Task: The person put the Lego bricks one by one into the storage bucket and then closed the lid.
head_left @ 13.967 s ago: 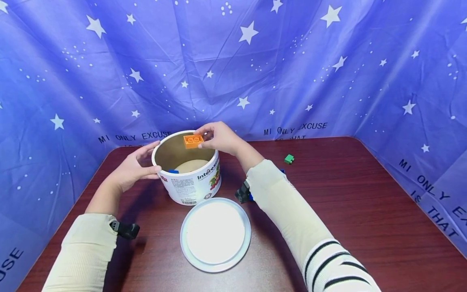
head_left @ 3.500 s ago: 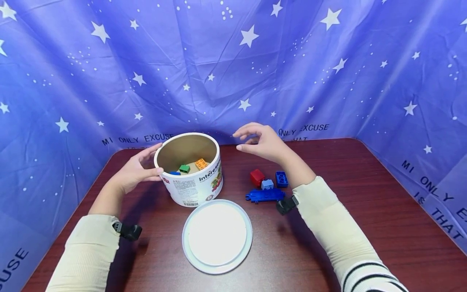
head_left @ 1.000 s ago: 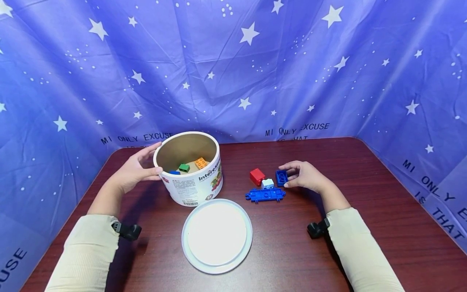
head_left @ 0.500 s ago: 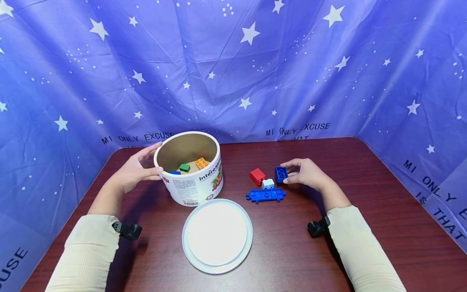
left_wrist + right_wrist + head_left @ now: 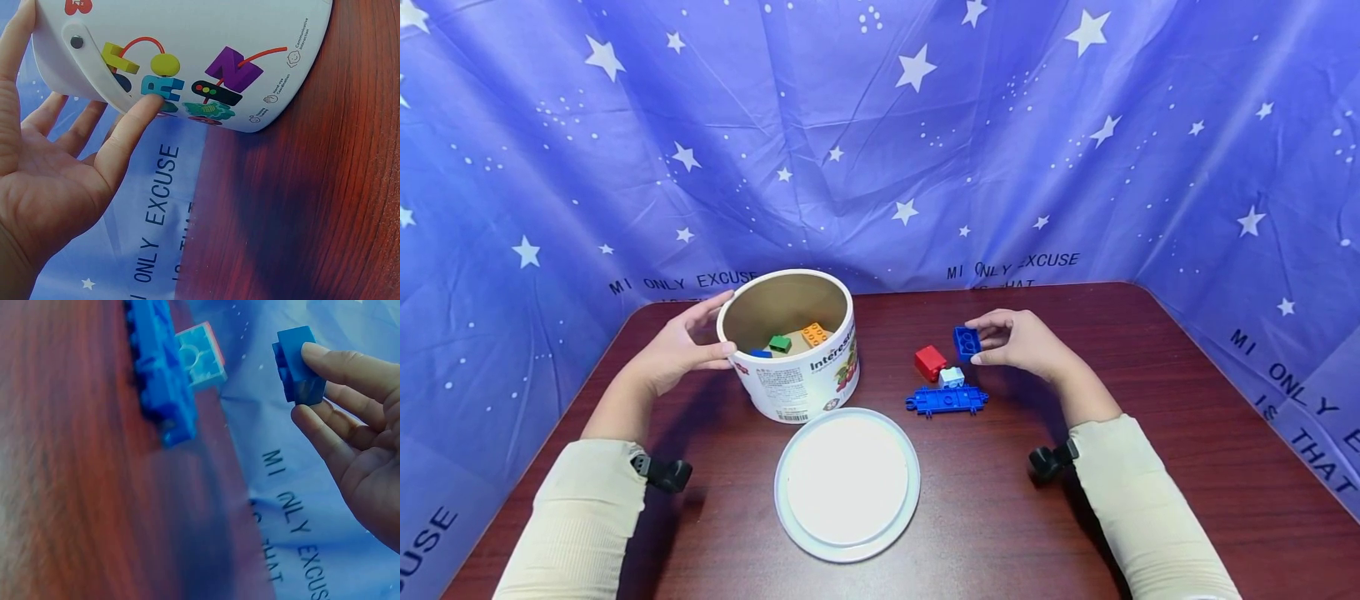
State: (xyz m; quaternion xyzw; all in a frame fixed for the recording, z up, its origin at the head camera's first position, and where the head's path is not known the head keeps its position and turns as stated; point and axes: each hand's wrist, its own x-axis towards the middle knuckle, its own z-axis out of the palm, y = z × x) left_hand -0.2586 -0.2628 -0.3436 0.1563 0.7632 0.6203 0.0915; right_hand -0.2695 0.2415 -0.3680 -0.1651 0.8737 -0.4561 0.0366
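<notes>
Brown table; tub holding green, orange, blue bricks; left hand spread against it, right hand pinching blue block.

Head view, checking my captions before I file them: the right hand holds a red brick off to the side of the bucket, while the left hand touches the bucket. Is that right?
Only the colour is wrong: the brick in the right hand is blue, as the head view shows. The left hand does touch the bucket.
</notes>
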